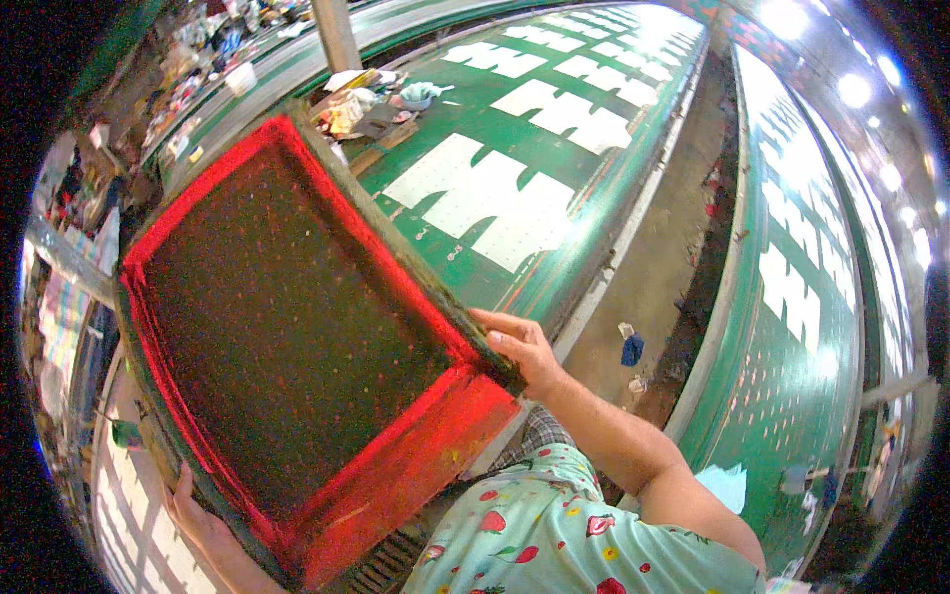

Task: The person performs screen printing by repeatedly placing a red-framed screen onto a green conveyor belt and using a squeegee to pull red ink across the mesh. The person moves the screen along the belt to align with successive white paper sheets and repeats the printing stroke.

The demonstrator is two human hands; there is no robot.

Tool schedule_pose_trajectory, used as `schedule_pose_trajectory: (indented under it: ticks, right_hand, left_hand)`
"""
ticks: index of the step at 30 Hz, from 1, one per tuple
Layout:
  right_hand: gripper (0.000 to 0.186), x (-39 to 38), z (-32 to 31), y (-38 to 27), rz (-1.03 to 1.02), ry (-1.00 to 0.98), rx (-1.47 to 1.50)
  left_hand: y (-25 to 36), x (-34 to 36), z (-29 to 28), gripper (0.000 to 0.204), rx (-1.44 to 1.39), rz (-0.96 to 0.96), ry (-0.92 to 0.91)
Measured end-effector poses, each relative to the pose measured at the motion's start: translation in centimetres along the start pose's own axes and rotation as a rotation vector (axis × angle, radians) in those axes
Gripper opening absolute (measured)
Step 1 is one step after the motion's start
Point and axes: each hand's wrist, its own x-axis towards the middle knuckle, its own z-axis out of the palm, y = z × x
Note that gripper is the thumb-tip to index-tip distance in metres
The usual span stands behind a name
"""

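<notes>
A large screen printing frame (287, 327) fills the left half of the head view, held tilted in front of my body. Its dark mesh is bordered by bright red ink, and a broad red smear (406, 465) covers the side nearest me. My right hand (520, 348) grips the frame's right corner, thumb on top and fingers curled round the edge. Along the lower left edge, my left hand (191, 510) clasps the frame, its fingers partly hidden behind it. White fabric pieces (485, 198) lie flat on the green printing table (435, 262) beyond the frame.
A second long green table (782, 386) with white pieces runs along the right. Between the tables is a floor aisle (633, 297) with a dark blue scrap (632, 348) on it. Cloths and a bowl (418, 94) sit at the near table's left end, close to a post (336, 35).
</notes>
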Motion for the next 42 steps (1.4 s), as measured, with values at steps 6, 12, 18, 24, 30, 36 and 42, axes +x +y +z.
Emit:
schedule_pose_trajectory:
  ticks: [6,12,18,24,30,36,42]
  right_hand:
    - [0.077,9.8,-9.0,-4.7,-0.022,-0.255,-0.156]
    - [0.077,18.8,-22.7,-7.1,0.073,-0.284,-0.204]
    - [0.076,24.1,-35.8,-9.9,0.136,-0.069,-0.231]
    - [0.069,28.0,-45.5,-11.6,0.183,-0.086,-0.158]
    - [0.069,30.1,-50.4,-12.1,0.226,-0.075,-0.193]
    - [0.068,30.8,-52.1,-13.4,0.258,-0.074,-0.195]
    - [0.068,31.2,-53.2,-13.6,0.190,-0.079,-0.482]
  left_hand:
    - [-3.6,-4.4,7.9,0.058,-0.006,0.055,0.114]
    - [-7.2,-14.0,23.8,0.065,0.043,0.157,0.144]
    - [-12.8,-17.7,41.1,0.052,0.085,0.113,0.171]
    - [-20.3,-20.4,50.3,0.053,-0.036,0.082,0.156]
    - [-25.7,-21.8,53.7,0.053,-0.078,-0.104,0.270]
    - [-27.2,-22.5,55.3,0.054,-0.091,-0.073,0.233]
    - [-27.9,-22.6,56.6,0.052,-0.094,-0.107,0.211]
